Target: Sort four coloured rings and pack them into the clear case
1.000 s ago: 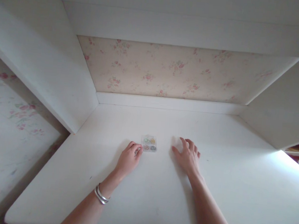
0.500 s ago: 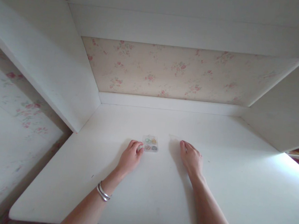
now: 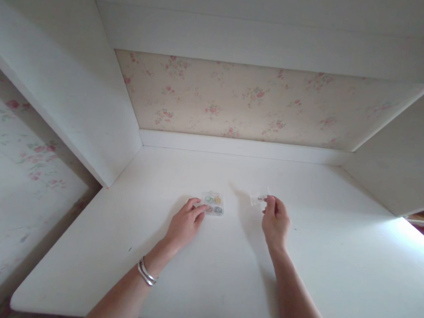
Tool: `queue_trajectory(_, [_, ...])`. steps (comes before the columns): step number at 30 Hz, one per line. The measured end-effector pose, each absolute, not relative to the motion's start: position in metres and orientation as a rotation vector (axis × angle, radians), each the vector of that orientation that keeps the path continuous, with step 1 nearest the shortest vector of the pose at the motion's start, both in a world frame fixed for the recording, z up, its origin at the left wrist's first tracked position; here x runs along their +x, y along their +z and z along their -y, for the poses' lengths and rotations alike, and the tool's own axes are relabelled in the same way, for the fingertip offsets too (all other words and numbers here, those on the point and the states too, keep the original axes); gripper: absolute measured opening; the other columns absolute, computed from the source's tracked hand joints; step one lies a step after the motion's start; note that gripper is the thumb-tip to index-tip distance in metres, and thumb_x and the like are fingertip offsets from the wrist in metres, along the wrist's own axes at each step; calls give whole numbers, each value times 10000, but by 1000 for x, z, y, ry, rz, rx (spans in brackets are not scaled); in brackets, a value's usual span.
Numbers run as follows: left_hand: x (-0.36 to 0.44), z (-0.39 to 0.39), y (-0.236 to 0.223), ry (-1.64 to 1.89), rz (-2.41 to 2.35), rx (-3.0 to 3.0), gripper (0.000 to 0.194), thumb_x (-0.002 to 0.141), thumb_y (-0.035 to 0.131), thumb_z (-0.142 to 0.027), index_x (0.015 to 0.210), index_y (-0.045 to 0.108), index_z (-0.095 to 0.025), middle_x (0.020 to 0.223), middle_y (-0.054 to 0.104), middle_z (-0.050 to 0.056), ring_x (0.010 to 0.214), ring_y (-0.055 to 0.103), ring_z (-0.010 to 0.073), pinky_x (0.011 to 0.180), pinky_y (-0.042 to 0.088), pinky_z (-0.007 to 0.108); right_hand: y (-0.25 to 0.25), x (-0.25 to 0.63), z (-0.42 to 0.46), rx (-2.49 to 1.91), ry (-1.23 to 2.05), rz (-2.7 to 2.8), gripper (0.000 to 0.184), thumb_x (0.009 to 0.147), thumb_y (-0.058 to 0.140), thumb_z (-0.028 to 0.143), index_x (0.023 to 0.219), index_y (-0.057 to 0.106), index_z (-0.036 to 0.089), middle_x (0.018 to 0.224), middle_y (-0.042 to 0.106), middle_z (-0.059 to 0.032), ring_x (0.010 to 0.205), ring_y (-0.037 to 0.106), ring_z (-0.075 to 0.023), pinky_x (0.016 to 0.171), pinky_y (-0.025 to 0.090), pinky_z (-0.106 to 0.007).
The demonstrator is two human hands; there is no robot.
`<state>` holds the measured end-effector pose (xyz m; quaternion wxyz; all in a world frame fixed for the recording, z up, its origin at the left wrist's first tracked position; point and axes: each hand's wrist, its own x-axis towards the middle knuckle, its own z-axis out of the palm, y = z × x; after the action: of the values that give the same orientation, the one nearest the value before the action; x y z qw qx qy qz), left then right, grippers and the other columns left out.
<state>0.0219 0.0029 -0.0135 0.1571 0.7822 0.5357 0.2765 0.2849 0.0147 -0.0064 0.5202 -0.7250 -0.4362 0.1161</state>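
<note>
floral wallpaper (image 3: 246, 102) beyond desk (image 3: 224, 279) and box (image 3: 212, 203)

A small, clear, compartmented box (image 3: 217, 214) lies flat on a white desktop (image 3: 224, 274).

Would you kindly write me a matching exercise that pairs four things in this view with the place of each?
Things
1. Left hand
2. Clear plastic piece
3. Silver-coloured bracelet
4. White tabletop

Places
A. Around the left wrist
B. Beneath both hands
C. At the left side of the clear compartment box
D. Held in the right hand

Right pairs: 1-C, 2-D, 3-A, 4-B.
</note>
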Motion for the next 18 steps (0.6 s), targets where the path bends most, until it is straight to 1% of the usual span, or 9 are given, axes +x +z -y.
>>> queue_trajectory(3, [22,-1,-12,766,-1533,2281,283,906,443,-237,1119,616,-309,1258,492,25,925,596,130,859,494,286,-10,273,-16,-1550,618,926,512,814,487,579,1048,619,143,736,623,-41,607,588,-156,600,487,-298])
queue_trajectory(6, [23,0,-12,738,-1525,2319,283,903,451,-235,1115,616,-325,1279,492,12,1012,575,149,897,487,306,-13,259,-14,-1381,869,866,546,742,615,539,1146,583,173,828,603,-15,604,591,-123,615,533,-299])
queue_trajectory(10, [25,3,-11,700,-1500,2365,274,897,465,-244,1112,616,-324,1287,497,8,1081,545,169,906,491,314,-12,245,-8,-1306,1160,865,590,716,681,465,1223,549,197,799,565,21,573,581,-94,609,551,-272])
queue_trajectory(13, [27,6,-10,688,-1456,2400,259,898,462,-245,1086,626,-313,1267,520,4,1093,540,177,911,492,327,-11,239,-4,-1328,1268,913,574,728,676,440,1224,553,179,772,561,21,571,577,-94,592,550,-256])
queue_trajectory(18, [29,9,-9,683,-1381,2431,245,893,474,-256,1076,632,-293,1254,538,14,1065,559,181,904,495,326,-18,236,-3,-1394,1290,1046,552,746,641,438,1227,551,181,791,590,4,583,591,-110,589,539,-262])
